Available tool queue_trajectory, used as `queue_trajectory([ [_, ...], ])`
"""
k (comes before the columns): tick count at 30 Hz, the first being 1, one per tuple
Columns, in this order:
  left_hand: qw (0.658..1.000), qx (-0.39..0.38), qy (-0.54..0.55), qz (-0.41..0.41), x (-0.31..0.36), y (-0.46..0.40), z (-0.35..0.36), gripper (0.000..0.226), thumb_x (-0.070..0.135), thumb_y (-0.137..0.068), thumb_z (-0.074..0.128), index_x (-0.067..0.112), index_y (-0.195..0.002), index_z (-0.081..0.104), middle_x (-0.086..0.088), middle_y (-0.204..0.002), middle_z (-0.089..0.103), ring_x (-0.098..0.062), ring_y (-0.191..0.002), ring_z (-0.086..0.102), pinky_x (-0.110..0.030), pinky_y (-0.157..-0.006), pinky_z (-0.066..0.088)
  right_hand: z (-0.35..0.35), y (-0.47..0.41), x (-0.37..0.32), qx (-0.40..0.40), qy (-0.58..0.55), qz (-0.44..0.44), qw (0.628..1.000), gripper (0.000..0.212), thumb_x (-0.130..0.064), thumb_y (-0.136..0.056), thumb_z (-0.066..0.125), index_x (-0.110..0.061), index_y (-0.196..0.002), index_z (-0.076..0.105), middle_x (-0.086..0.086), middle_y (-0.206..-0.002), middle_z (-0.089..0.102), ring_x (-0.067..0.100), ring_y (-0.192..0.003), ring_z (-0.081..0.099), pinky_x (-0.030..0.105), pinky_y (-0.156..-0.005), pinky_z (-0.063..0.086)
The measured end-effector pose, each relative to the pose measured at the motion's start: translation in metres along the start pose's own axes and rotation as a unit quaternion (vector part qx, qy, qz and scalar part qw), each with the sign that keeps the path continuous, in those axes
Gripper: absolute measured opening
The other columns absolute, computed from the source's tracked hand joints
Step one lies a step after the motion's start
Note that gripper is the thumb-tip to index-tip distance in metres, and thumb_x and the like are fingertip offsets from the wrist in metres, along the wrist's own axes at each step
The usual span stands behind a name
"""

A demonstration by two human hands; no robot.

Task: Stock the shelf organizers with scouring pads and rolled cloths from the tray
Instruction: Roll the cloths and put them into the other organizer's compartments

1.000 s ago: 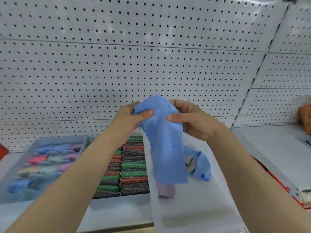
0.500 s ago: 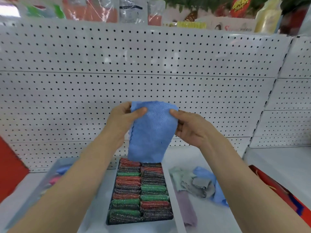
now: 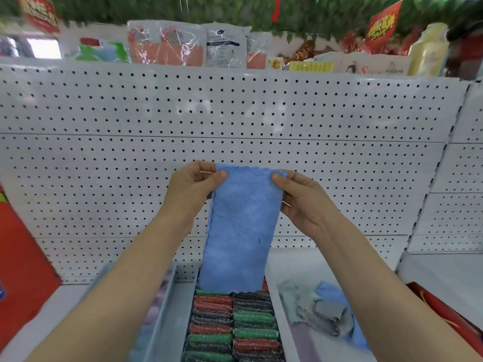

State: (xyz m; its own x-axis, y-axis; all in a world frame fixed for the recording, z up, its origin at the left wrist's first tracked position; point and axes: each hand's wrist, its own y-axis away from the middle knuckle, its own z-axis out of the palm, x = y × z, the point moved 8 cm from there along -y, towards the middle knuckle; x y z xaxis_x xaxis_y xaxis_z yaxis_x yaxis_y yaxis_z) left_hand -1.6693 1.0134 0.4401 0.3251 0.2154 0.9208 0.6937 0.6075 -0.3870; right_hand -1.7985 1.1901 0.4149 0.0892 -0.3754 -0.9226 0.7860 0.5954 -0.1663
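A blue waffle-weave cloth (image 3: 239, 231) hangs flat and unrolled in front of the pegboard. My left hand (image 3: 190, 190) pinches its top left corner and my right hand (image 3: 300, 199) pinches its top right corner. Below it, a dark organizer (image 3: 192, 317) holds two rows of red, green and dark scouring pads (image 3: 232, 327). To the right, the white tray (image 3: 282, 322) carries loose grey, pale green and blue cloths (image 3: 320, 309). A light blue organizer (image 3: 162, 317) at the left is mostly hidden behind my left forearm.
A white pegboard wall (image 3: 235, 113) rises behind the shelf. Packaged goods (image 3: 190, 45) line the shelf above. A red box (image 3: 18, 270) stands at the left and a red package (image 3: 449, 317) lies at the right edge.
The cloth, bunched between my hands before, is now spread flat and held by its top corners. My view has tilted upward, showing the upper shelf.
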Motion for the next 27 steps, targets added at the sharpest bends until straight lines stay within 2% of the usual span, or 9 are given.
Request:
queue_trajectory([
  [2,1.000,0.002,-0.003,0.006,0.001,0.000,0.001,0.005,0.013,-0.087,0.072,0.013,-0.090,0.068,0.002,-0.080,0.071,-0.005,-0.071,0.065,-0.018,-0.067,0.054,-0.002,-0.003,-0.002,0.013,0.021,-0.010,1.000,0.018,-0.011,-0.087,0.071,-0.006,-0.104,0.069,0.006,-0.100,0.073,0.017,-0.087,0.067,0.028,-0.079,0.057],
  [4,1.000,0.002,0.000,0.008,0.000,0.001,0.002,0.005,0.012,-0.088,0.072,0.014,-0.086,0.068,0.003,-0.077,0.070,-0.005,-0.070,0.065,-0.019,-0.067,0.054,-0.001,-0.004,-0.003,0.008,0.029,-0.010,0.999,0.009,-0.011,-0.090,0.068,-0.007,-0.098,0.068,0.004,-0.095,0.073,0.016,-0.083,0.067,0.026,-0.072,0.056],
  [8,1.000,-0.006,0.015,0.003,-0.002,0.002,0.006,0.009,0.012,-0.089,0.070,0.017,-0.083,0.066,0.002,-0.076,0.071,-0.009,-0.071,0.065,-0.026,-0.071,0.053,0.009,-0.003,0.000,-0.069,-0.021,0.007,0.997,0.004,-0.013,-0.092,0.063,-0.010,-0.091,0.063,0.007,-0.096,0.069,0.018,-0.081,0.064,0.028,-0.070,0.054],
  [11,0.999,0.001,0.046,-0.015,-0.003,0.002,0.006,0.007,0.012,-0.088,0.071,0.015,-0.084,0.067,-0.001,-0.080,0.071,-0.014,-0.075,0.064,-0.034,-0.078,0.053,0.008,-0.004,0.000,-0.073,-0.036,0.010,0.997,0.020,-0.014,-0.080,0.070,-0.008,-0.097,0.064,0.008,-0.096,0.069,0.020,-0.083,0.065,0.029,-0.072,0.055],
  [15,0.999,0.001,0.023,-0.023,-0.007,0.000,0.005,0.005,0.014,-0.088,0.072,0.012,-0.087,0.068,-0.006,-0.085,0.072,-0.018,-0.077,0.063,-0.039,-0.078,0.052,-0.007,-0.009,0.001,-0.011,0.009,0.000,1.000,0.017,-0.007,-0.085,0.071,-0.007,-0.101,0.070,0.005,-0.094,0.072,0.017,-0.080,0.066,0.027,-0.073,0.057],
  [19,0.998,-0.003,-0.027,-0.065,-0.019,-0.003,0.015,0.008,0.014,-0.087,0.073,0.015,-0.083,0.066,-0.007,-0.086,0.068,-0.020,-0.078,0.063,-0.040,-0.080,0.055,-0.014,-0.017,-0.002,0.087,0.195,-0.054,0.975,0.007,-0.009,-0.084,0.075,-0.012,-0.091,0.074,0.004,-0.090,0.074,0.019,-0.084,0.068,0.031,-0.075,0.056],
  [21,0.997,-0.015,-0.021,-0.073,-0.021,-0.003,0.022,0.007,0.014,-0.089,0.072,0.015,-0.084,0.066,-0.005,-0.085,0.070,-0.018,-0.075,0.065,-0.033,-0.074,0.055,0.000,-0.017,-0.002,0.040,0.197,-0.064,0.978,0.009,-0.009,-0.085,0.074,-0.009,-0.094,0.074,0.003,-0.089,0.074,0.014,-0.082,0.068,0.023,-0.070,0.057],
  [24,0.998,-0.030,0.011,-0.062,-0.017,-0.002,0.025,0.004,0.016,-0.091,0.069,0.015,-0.088,0.067,-0.002,-0.081,0.073,-0.014,-0.073,0.068,-0.031,-0.073,0.055,0.018,-0.017,-0.003,-0.052,0.163,-0.061,0.983,0.013,-0.010,-0.091,0.068,-0.006,-0.103,0.072,0.005,-0.094,0.075,0.013,-0.086,0.070,0.025,-0.077,0.057],
  [27,0.998,-0.019,0.015,-0.051,-0.013,-0.001,0.017,0.004,0.016,-0.092,0.067,0.015,-0.088,0.067,0.001,-0.077,0.073,-0.013,-0.071,0.066,-0.031,-0.074,0.055,0.011,-0.017,0.001,-0.060,0.109,-0.044,0.991,0.011,-0.009,-0.095,0.062,-0.012,-0.101,0.071,0.001,-0.093,0.074,0.014,-0.086,0.068,0.026,-0.076,0.056],
])
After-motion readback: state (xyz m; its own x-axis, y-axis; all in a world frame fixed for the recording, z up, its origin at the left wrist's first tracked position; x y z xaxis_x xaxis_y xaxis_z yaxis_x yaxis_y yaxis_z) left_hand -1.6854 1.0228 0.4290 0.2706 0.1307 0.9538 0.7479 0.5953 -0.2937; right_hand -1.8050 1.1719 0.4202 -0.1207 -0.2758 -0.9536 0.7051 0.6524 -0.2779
